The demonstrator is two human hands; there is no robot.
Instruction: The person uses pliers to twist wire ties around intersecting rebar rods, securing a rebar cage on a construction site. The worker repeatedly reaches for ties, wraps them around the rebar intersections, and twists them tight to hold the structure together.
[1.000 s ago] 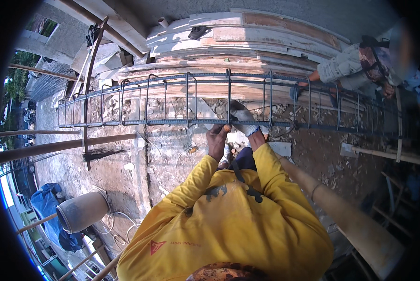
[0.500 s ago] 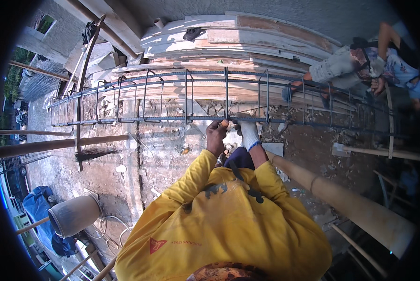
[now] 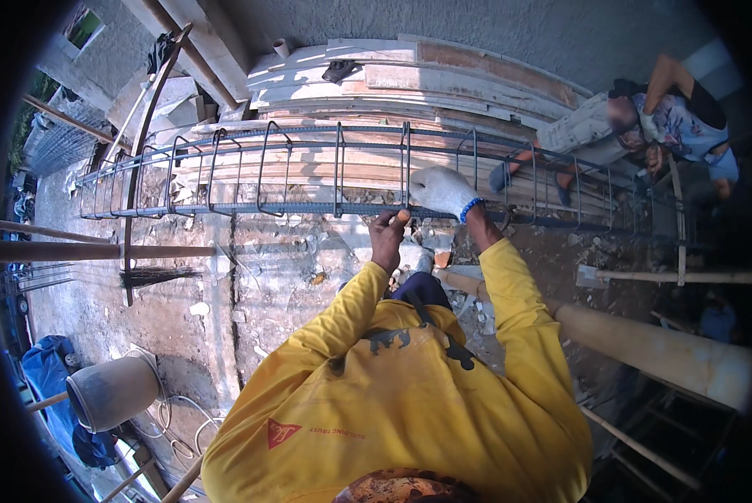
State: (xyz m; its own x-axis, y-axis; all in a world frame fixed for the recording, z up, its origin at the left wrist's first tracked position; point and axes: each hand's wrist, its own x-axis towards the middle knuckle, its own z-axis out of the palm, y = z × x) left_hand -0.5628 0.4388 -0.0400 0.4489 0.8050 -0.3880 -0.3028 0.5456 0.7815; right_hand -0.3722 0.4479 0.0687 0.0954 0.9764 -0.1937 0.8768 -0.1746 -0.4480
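Crosswise, long rebar cage (image 3: 325, 176), left-to-right; gloved right hand (image 3: 441, 189) and bare left hand (image 3: 387, 239) clamped on it.

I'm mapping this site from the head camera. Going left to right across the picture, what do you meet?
Blue tarp → grey bucket → left hand on the rebar cage → gloved right hand → shovel → another person at the cage's far right end.

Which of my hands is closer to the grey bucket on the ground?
Left. Your bare left hand sits at the rebar cage's lower bar, on the side toward the grey bucket; your gloved right hand is farther away, up and right.
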